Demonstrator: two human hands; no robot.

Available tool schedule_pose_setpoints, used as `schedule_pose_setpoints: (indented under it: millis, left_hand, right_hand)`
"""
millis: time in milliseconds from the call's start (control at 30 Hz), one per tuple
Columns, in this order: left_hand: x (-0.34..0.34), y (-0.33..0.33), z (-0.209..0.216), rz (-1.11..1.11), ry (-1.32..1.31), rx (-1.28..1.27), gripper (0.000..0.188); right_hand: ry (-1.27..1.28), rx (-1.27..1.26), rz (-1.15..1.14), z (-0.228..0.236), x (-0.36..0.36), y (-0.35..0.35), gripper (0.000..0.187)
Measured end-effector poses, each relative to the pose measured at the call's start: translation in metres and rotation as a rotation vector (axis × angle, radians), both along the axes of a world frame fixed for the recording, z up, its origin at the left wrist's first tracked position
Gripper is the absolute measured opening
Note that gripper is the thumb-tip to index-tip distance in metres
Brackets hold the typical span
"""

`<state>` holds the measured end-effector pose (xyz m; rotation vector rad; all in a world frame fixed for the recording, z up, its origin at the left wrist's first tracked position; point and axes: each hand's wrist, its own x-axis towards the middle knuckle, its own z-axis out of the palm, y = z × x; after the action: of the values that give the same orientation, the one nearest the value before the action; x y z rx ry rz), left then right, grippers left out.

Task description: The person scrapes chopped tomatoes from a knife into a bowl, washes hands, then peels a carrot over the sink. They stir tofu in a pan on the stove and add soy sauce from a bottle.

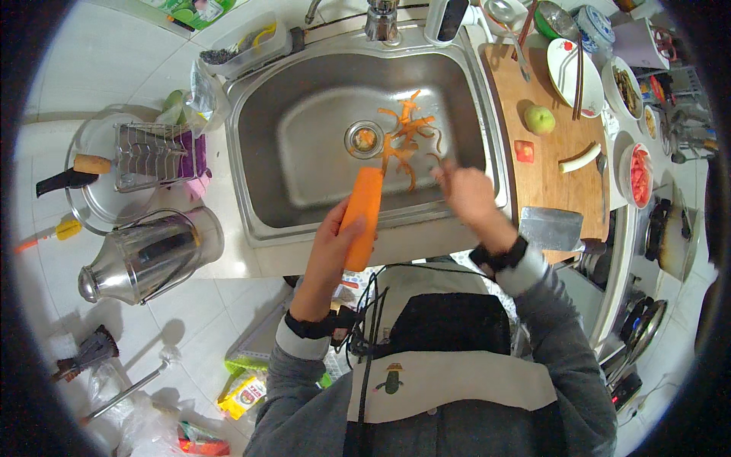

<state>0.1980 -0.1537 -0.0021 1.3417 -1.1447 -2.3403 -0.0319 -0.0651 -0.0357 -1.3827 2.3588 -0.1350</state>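
My left hand is wrapped round the lower part of a thick, smooth orange carrot, held tilted over the sink's near edge. To its right, over the sink's right side, my right hand is closed and slightly smeared by motion. A small dark bit shows by its fingertips, but I cannot make out what it grips. Below, in the steel sink, curled orange peelings lie right of the drain. More orange scraps sit in the drain.
A wooden board right of the sink bears a cleaver, a green round fruit, a red piece and a white stalk. The faucet stands behind. Leftward are a metal jug and a wire rack.
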Motion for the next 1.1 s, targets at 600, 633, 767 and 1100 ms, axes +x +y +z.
schedule_pose_setpoints:
  millis: [600, 633, 767, 1100]
  left_hand:
    - [0.005, -0.010, -0.002, 0.121, 0.321, 0.428, 0.048]
    - [0.004, -0.011, -0.004, 0.148, 0.326, 0.430, 0.048]
    - [0.006, -0.010, -0.010, 0.260, 0.273, 0.384, 0.046]
    - [-0.001, -0.012, -0.026, 0.182, 0.287, 0.388, 0.048]
  right_hand:
    - [-0.243, -0.395, -0.184, -0.025, 0.003, 0.015, 0.031]
    - [-0.335, -0.454, -0.215, -0.026, 0.008, 0.020, 0.032]
    - [-0.573, -0.010, -0.382, -0.026, 0.011, 0.028, 0.036]
    - [-0.207, -0.094, -0.214, -0.032, 0.030, 0.096, 0.034]
